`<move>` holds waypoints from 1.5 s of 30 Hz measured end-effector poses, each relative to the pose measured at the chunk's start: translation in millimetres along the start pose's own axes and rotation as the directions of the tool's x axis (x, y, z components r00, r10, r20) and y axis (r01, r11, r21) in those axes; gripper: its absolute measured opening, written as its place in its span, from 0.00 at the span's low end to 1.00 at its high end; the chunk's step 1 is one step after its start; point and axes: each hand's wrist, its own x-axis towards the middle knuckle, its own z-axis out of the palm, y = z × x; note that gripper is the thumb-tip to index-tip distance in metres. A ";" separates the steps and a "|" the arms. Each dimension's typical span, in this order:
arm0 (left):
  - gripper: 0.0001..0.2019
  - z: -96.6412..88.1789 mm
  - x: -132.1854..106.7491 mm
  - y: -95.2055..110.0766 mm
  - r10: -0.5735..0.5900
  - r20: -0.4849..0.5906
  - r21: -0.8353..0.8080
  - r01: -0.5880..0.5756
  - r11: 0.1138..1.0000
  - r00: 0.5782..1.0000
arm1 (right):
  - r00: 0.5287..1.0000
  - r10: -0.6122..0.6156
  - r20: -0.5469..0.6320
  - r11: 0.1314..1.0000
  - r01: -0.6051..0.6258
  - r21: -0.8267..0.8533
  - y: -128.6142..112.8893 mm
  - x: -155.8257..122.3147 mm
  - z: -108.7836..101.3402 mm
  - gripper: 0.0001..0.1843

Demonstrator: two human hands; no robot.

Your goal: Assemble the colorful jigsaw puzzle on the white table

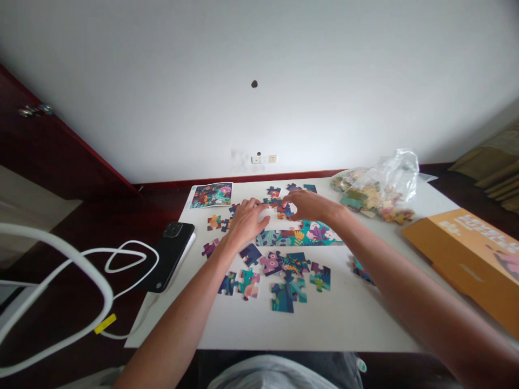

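Observation:
My right hand (308, 205) reaches over the far middle of the table, its fingers curled onto a dark blue and orange jigsaw puzzle piece (285, 210). To its left, my left hand (245, 220) rests palm down with the thumb apart from the fingers and its fingertips close to other pieces. Just nearer than both hands runs a joined strip of puzzle (279, 237) with leaves and flowers. Loose pieces lie around, among them a teal and blue one (283, 298) toward the front and a purple one (210, 248) beside my left wrist.
A printed picture sheet (212, 195) lies at the back left. A black phone (172, 254) sits on the left edge near a white cable (93, 270). To the right are a clear plastic bag (399, 178) with several pieces and an orange box (466, 259). A wall stands behind the table.

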 end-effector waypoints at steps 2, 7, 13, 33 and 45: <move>0.18 0.8 -0.5 -0.7 0.011 -0.011 -0.003 -0.011 1.000 1.000 | 1.000 0.008 0.005 1.000 -0.008 0.004 0.3 -0.5 -0.1 0.20; 0.18 3.2 -0.2 -3.0 0.012 -0.013 -0.009 -0.012 1.000 1.000 | 1.000 -0.006 0.011 1.000 0.006 0.010 5.4 0.6 1.3 0.20; 0.17 2.0 -0.5 -4.3 0.023 -0.005 -0.044 -0.023 0.999 1.000 | 0.999 -0.050 0.008 0.998 0.050 0.032 6.4 3.3 1.7 0.19; 0.18 -1.2 -4.9 1.6 0.162 0.040 -0.102 -0.158 0.982 0.986 | 0.948 -0.121 -0.294 0.991 0.098 -0.091 38.0 19.1 37.6 0.24; 0.14 -15.5 -1.3 -16.0 0.088 -0.117 -0.124 -0.102 0.987 0.989 | 0.942 -0.084 -0.324 0.996 0.072 -0.050 35.9 17.3 27.0 0.21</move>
